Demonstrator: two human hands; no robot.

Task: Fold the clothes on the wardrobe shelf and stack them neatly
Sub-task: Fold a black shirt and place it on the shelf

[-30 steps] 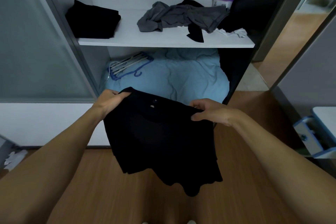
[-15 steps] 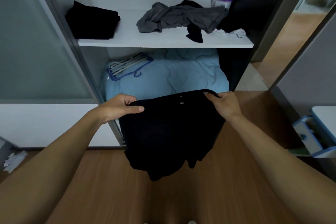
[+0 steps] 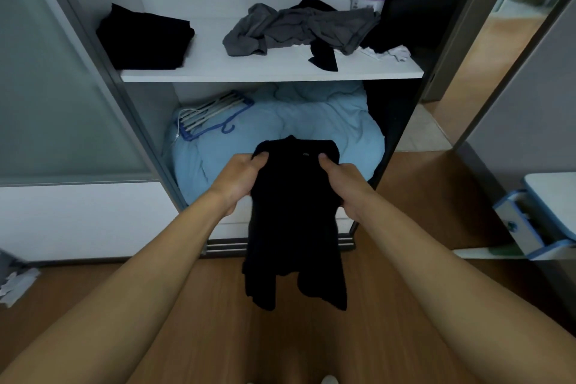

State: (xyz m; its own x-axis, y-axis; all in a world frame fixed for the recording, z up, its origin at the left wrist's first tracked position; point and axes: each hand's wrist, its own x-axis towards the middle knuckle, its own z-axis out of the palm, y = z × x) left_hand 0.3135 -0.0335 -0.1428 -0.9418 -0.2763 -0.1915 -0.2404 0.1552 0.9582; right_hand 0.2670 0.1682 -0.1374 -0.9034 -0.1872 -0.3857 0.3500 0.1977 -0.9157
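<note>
A black garment (image 3: 294,221) hangs in front of the wardrobe, folded narrow lengthwise. My left hand (image 3: 240,178) grips its upper left edge and my right hand (image 3: 343,184) grips its upper right edge, the two hands close together. On the white shelf (image 3: 271,73) a folded black stack (image 3: 146,37) sits at the left. A crumpled grey garment (image 3: 299,29) lies in the middle with a black piece (image 3: 324,58) hanging by the shelf edge and a small white cloth (image 3: 394,53) at the right.
A purple-lidded jar (image 3: 367,3) stands at the shelf's back right. Below the shelf lies a light blue duvet (image 3: 280,125) with blue and white hangers (image 3: 208,117) on it. A frosted sliding door (image 3: 46,87) is at left. A blue-edged open drawer (image 3: 530,224) juts out at right.
My hands have come together, folding the black garment from a wide spread into a narrow hanging strip, and lifted it slightly toward the wardrobe.
</note>
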